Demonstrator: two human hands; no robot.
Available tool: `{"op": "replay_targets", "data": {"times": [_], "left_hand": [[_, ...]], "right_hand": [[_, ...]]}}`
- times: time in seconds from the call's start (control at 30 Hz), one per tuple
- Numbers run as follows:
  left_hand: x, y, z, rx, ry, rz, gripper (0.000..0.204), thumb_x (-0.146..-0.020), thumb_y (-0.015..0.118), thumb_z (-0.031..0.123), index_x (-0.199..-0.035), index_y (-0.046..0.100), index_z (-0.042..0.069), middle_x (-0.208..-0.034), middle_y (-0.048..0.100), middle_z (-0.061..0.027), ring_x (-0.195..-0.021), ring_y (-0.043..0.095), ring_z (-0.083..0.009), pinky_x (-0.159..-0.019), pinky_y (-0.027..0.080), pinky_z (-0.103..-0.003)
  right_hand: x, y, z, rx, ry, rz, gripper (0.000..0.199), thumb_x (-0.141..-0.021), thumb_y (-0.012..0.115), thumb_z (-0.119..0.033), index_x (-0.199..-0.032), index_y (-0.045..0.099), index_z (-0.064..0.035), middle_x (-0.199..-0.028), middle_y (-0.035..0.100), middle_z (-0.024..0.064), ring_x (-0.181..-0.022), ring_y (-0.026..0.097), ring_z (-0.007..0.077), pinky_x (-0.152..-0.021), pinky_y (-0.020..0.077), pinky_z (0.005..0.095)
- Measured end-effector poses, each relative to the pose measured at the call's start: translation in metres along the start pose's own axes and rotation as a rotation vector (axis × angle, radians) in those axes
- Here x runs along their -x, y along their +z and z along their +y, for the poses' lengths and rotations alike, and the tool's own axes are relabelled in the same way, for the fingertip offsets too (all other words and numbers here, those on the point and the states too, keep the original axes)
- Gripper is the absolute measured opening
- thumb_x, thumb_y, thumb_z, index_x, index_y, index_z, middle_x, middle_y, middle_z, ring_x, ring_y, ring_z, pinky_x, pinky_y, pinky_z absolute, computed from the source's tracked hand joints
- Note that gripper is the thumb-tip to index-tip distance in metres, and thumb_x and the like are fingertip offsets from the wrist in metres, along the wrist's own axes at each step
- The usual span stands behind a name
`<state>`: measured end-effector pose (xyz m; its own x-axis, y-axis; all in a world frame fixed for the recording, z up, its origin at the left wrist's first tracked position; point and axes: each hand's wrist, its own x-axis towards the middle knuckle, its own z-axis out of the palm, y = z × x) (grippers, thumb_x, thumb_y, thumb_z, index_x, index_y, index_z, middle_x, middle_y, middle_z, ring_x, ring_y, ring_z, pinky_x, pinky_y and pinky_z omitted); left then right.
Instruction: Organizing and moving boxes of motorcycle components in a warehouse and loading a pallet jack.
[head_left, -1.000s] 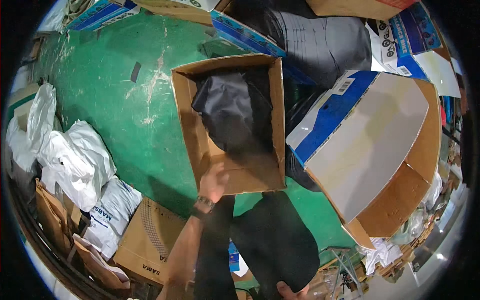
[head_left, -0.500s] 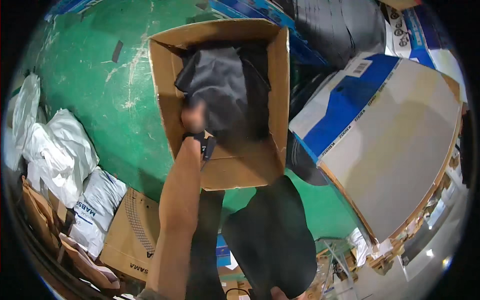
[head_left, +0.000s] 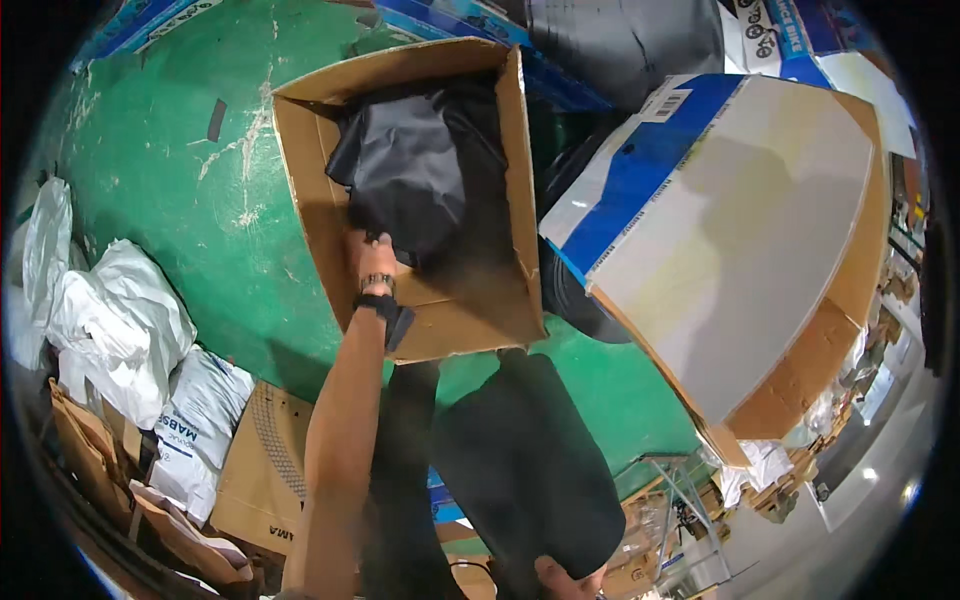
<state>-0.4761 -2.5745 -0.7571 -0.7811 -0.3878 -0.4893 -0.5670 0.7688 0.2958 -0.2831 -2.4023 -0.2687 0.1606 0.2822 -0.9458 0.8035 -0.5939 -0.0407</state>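
Observation:
An open brown cardboard box (head_left: pixel 320 200) stands on the green floor and holds a crumpled black plastic bag (head_left: pixel 420 170). My left hand (head_left: pixel 372 255) reaches into the box with its fingers curled on the bag's lower edge. A watch and a black strap sit on that wrist. At the picture's bottom, my right hand (head_left: pixel 565 578) holds the lower end of a flat black bag-like piece (head_left: pixel 520 460) that hangs in front of me. Only its fingertips show.
A large blue, white and brown carton (head_left: pixel 740 230) lies tilted right of the box. White filled sacks (head_left: pixel 120 320) and flattened cardboard boxes (head_left: pixel 260 460) sit at the left. More blue cartons and a dark grey item (head_left: pixel 620 40) lie beyond.
My left hand has moved from the box's near flap forward into the box and onto the black bag. The box now sits larger and closer in view.

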Motion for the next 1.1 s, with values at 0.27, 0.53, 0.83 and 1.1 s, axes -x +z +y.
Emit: {"op": "replay_targets", "data": {"times": [0.27,0.53,0.83,1.1], "left_hand": [[0.172,-0.168,0.004,0.875,-0.665,-1.073,0.086,-0.089,0.042,0.066,-0.132,0.043,-0.008,-0.133,0.049,-0.0221,-0.123,0.047,-0.0303,-0.102,0.039,-0.042],[0.256,-0.208,-0.002,1.887,-0.859,-1.138,0.089,-0.086,0.036,0.073,-0.136,0.044,0.0,-0.134,0.051,-0.0139,-0.122,0.048,-0.0304,-0.103,0.037,-0.045],[0.273,-0.255,-0.046,1.343,-0.425,-1.152,0.054,-0.077,0.07,0.004,-0.126,0.05,-0.005,-0.12,0.059,-0.0101,-0.108,0.057,-0.0229,-0.097,0.043,-0.037],[0.254,-0.31,-0.03,1.047,-0.328,-0.887,0.055,-0.071,0.082,0.018,-0.116,0.058,-0.001,-0.107,0.064,-0.0078,-0.095,0.06,-0.0187,-0.084,0.049,-0.034]], "right_hand": [[0.035,0.003,-0.008,-0.062,-0.361,-0.045,0.063,-0.069,0.071,-0.002,-0.126,0.045,0.0026,-0.124,0.052,0.0129,-0.113,0.051,0.0283,-0.1,0.0384,0.0375],[0.039,-0.006,-0.004,-0.196,-0.331,-0.126,0.057,-0.07,0.063,0.002,-0.124,0.048,-0.0025,-0.12,0.054,0.0112,-0.107,0.054,0.0254,-0.093,0.0438,0.037],[0.014,-0.022,0.001,-0.204,-0.314,-0.083,0.046,-0.073,0.067,-0.001,-0.117,0.055,-0.0018,-0.109,0.061,0.0075,-0.095,0.059,0.0205,-0.084,0.0482,0.0343],[-0.008,-0.008,-0.001,-0.087,-0.35,-0.28,0.04,-0.074,0.067,-0.001,-0.113,0.059,-0.0017,-0.107,0.063,0.0046,-0.097,0.058,0.0172,-0.088,0.0452,0.0329]]}}
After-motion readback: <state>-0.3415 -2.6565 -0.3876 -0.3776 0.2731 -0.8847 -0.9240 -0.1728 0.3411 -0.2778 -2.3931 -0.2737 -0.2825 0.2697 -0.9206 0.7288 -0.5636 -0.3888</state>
